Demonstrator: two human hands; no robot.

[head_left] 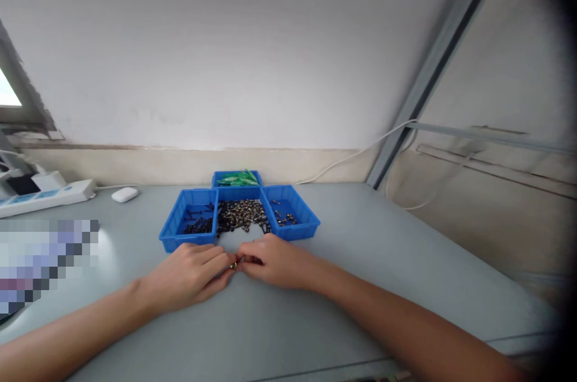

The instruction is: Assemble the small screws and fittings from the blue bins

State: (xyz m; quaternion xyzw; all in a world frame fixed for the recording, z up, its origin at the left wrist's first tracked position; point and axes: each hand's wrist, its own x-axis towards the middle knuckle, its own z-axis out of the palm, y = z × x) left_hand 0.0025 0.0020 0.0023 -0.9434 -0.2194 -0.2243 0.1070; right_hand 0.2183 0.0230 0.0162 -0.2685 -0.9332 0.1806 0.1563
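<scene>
My left hand [196,274] pinches a small brass-coloured piece [233,266] between thumb and fingertips, low over the grey table. Touching or almost touching it from the other side, my right hand [273,262] has its fingertips closed; whatever they hold is too small to make out. Just beyond the hands lies a pile of small brass and dark metal parts [243,214]. A blue bin [170,232] on the left holds dark screws [198,226], and the right blue bin [311,226] holds a few brass-coloured parts [288,218].
Behind the pile, a blue bin [238,193] holds green packets [237,178]. A white power strip [67,191] and a white case [124,194] stand at the left. A white cable [347,160] runs along the wall to a metal post [387,151]. A blurred-out flat item [40,262] lies left.
</scene>
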